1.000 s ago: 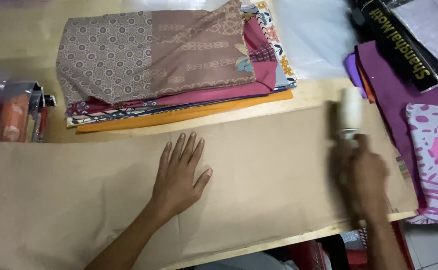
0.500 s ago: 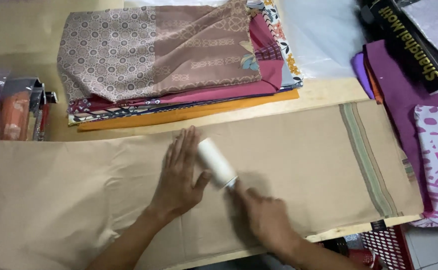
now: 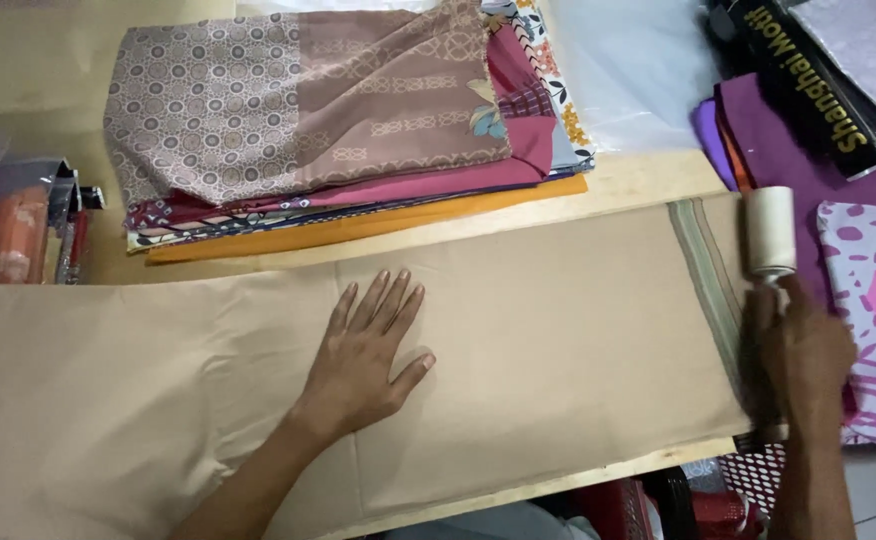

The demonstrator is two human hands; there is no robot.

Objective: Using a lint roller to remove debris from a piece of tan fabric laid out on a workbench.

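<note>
The left hand (image 3: 368,355) lies flat, fingers spread, on the tan cloth (image 3: 518,330) on the bench (image 3: 638,185). The right hand (image 3: 803,355) is clamped on a lint roller (image 3: 769,232) at the cloth's striped end.

A long black box (image 3: 808,80) with yellow lettering lies slanted at the top right, resting on purple cloth. Just left of it a clear plastic bag (image 3: 628,70) lies flat on the table. At the far left edge, clear plastic packets (image 3: 18,215) hold folded orange and purple cloth, side by side.
</note>
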